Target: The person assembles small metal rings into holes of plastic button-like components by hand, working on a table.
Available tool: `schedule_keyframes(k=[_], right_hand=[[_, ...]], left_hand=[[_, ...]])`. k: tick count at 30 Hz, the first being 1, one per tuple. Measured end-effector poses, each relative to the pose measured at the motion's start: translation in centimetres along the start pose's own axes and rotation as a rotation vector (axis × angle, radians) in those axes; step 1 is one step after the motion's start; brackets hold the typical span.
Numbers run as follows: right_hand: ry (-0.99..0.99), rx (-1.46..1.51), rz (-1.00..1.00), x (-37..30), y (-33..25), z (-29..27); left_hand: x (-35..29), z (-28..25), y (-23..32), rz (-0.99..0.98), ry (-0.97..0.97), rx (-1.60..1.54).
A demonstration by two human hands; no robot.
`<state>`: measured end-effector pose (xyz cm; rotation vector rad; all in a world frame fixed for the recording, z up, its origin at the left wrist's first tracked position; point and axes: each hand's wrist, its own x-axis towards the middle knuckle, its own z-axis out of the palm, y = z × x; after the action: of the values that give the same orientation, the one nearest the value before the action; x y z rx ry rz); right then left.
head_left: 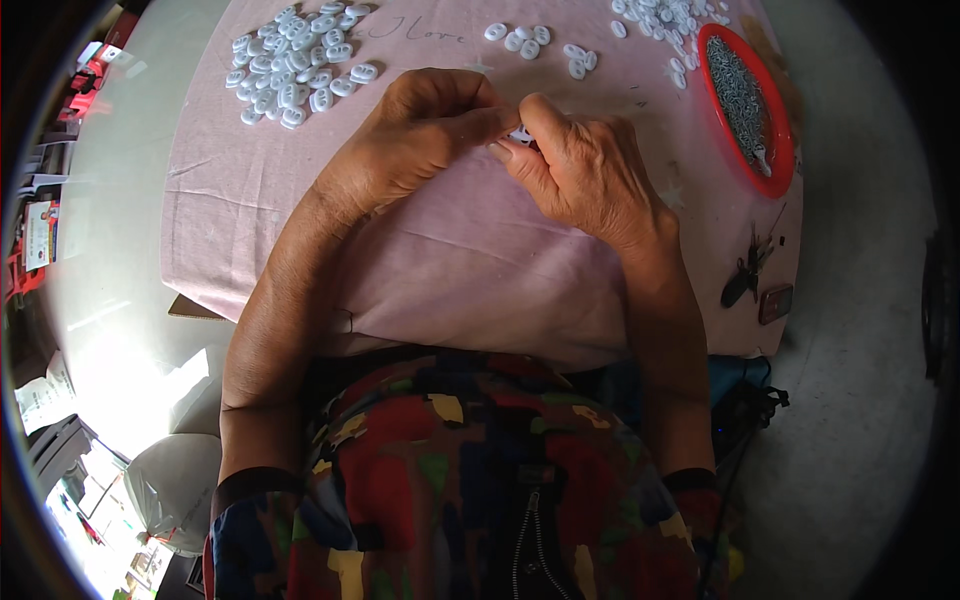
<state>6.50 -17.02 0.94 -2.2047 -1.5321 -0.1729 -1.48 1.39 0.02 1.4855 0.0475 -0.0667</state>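
Note:
Over the pink cloth, my left hand (pixel 425 135) and my right hand (pixel 590 170) meet, fingertips almost touching. Pinched between them is a small white plastic piece (pixel 520 134), mostly covered by the fingers. At the far left lies a pile of white oval plastic pieces (pixel 290 62) with two holes or slots each. A few more oval pieces (pixel 518 40) sit in small groups beyond my hands. Farther right is a heap of smaller white pieces (pixel 665 18). A red oval tray (pixel 779 150) beside it holds many small grey metal parts (pixel 735 95), like screws or pins.
The table is covered by a pink cloth (pixel 230 200) with handwriting near its far side. Keys with a dark fob (pixel 740 282) and a small dark rectangular object (pixel 776 303) lie at the right edge. On the floor at lower left stands a pale plastic bag (pixel 175 490).

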Motion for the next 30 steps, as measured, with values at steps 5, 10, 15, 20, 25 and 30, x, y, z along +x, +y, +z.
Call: schedule_keyframes(k=[5,10,15,20,25,30], right_hand=[[0.002,0.017,-0.006,0.01,-0.05,0.16],[-0.024,0.030,-0.001,-0.02,-0.12,0.21],[-0.027,0.004,-0.029,-0.25,-0.06,0.44],[-0.034,-0.012,-0.033,-0.31,-0.05,0.53],[-0.027,-0.008,-0.043,-0.33,0.16,0.55],[-0.011,-0.028,-0.037,-0.15,0.24,0.32]], left_hand=[[0.01,0.07,0.06,0.017,-0.012,-0.033],[-0.08,-0.03,0.01,0.016,-0.015,-0.005],[-0.17,-0.41,-0.10,-0.017,-0.073,0.004],[-0.12,-0.09,-0.20,0.025,-0.040,-0.017],[-0.01,-0.03,-0.33,0.029,-0.041,-0.006],[0.06,0.16,-0.35,0.030,0.012,0.001]])
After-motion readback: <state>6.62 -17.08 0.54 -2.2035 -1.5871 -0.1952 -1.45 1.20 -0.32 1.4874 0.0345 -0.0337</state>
